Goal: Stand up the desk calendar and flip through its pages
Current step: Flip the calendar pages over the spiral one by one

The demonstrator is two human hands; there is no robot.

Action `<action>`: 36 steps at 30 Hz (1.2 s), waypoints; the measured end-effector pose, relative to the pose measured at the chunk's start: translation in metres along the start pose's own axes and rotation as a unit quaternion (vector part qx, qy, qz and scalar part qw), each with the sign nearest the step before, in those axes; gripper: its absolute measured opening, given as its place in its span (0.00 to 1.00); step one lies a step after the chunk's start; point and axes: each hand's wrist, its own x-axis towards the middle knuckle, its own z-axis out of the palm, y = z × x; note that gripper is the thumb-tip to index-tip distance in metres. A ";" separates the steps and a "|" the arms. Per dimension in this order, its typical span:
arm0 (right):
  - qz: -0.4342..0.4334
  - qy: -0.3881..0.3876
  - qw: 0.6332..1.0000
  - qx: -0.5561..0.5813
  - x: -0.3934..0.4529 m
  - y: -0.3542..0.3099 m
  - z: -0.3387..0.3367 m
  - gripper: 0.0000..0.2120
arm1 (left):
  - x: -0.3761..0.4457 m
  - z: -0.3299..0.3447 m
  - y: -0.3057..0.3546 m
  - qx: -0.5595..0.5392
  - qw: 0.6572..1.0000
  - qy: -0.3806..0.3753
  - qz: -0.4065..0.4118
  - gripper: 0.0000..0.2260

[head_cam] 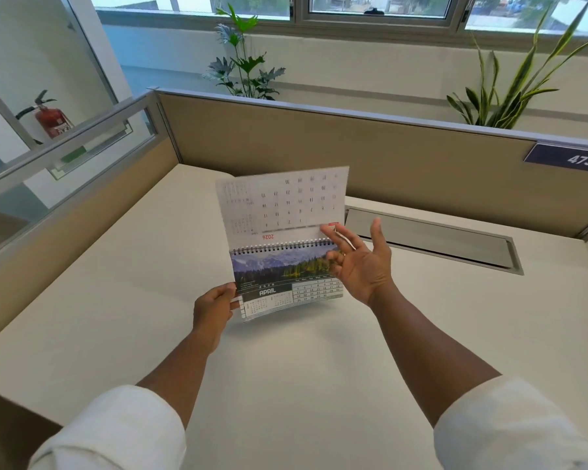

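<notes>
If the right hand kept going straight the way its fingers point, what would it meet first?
The right hand points up and left, fingertips already at the calendar's raised page. It would likely push into that page first, though depth is hard to judge.

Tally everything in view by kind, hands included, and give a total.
Hands: 2, left hand and right hand
Desk calendar: 1
Potted plants: 2
Fire extinguisher: 1
Number plate, 473: 1
Total: 7

Readable text: calendar and partition sign

The calendar (287, 283) front page reads "APRIL" and "2026"; its raised page (282, 205) shows "2026" upside down; the partition sign (567, 159) reads "473".
</notes>
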 end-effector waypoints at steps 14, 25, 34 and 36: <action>-0.031 0.187 0.981 -0.032 -0.007 0.004 -0.022 0.27 | 0.007 -0.004 -0.009 0.009 1.000 -0.017 0.008 0.11; 0.052 0.242 0.925 -0.286 -0.014 0.018 -0.038 0.09 | 0.009 -0.002 -0.010 0.009 1.000 -0.007 0.020 0.12; 0.043 0.211 0.915 -0.341 -0.018 0.021 -0.042 0.07 | 0.011 -0.004 -0.011 0.006 1.000 -0.009 0.021 0.12; 0.047 0.195 0.916 -0.348 -0.020 0.021 -0.043 0.06 | 0.011 -0.005 -0.010 0.005 1.000 -0.012 0.021 0.12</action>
